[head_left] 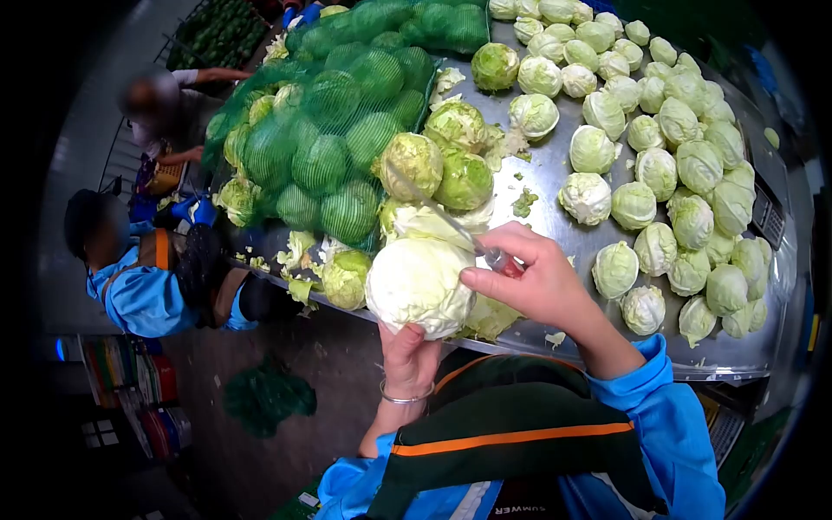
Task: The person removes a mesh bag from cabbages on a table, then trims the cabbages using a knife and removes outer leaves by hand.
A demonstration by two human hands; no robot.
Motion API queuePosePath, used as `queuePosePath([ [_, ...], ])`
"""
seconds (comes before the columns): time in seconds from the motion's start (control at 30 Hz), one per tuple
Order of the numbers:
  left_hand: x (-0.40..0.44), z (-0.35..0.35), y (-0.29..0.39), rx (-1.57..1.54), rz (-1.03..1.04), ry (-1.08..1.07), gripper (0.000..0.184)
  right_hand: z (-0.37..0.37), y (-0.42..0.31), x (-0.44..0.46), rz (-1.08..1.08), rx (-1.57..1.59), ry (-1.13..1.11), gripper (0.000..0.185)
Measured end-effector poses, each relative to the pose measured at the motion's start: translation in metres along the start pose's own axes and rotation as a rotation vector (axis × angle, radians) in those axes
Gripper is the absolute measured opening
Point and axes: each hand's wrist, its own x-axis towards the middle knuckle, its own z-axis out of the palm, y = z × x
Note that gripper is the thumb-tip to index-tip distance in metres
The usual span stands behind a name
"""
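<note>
At the metal table's (548, 236) near edge, the left hand (409, 360) cups 1 pale cabbage (416, 290) from below, its finger spread mostly hidden; the right hand (533, 276) curls snugly round a red-handled knife (451, 223). Keeping the blade clear of the supporting fingers seems wisest.

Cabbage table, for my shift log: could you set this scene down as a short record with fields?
Left hand: holds a trimmed-looking cabbage from below
Right hand: grips a knife by its handle
Blade contact: cannot tell
Surface: metal table
Table's right side: many pale cabbages
Beyond held cabbage: green net bags of cabbages
Others nearby: co-worker in blue sleeves, at left
</note>
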Motion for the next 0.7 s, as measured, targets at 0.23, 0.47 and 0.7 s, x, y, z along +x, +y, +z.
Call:
queuePosePath([
  [0.23, -0.01, -0.01, 0.004, -0.276, -0.102, 0.021, 0.105, -0.008, 0.067, 0.008, 0.102, -0.289, 0.174, 0.032],
  [0.47, 0.03, 0.015, 0.038, 0.691, 0.083, -0.153, 0.12, -0.006, 0.057, -0.03, 0.411, 0.743, -0.06, 0.043],
  [0.7, 0.02, -0.054, -0.088, 1.158, -0.112, -0.119, 0.111, 0.016, 0.13, -0.084, 0.726, 0.415, 0.107, 0.039],
])
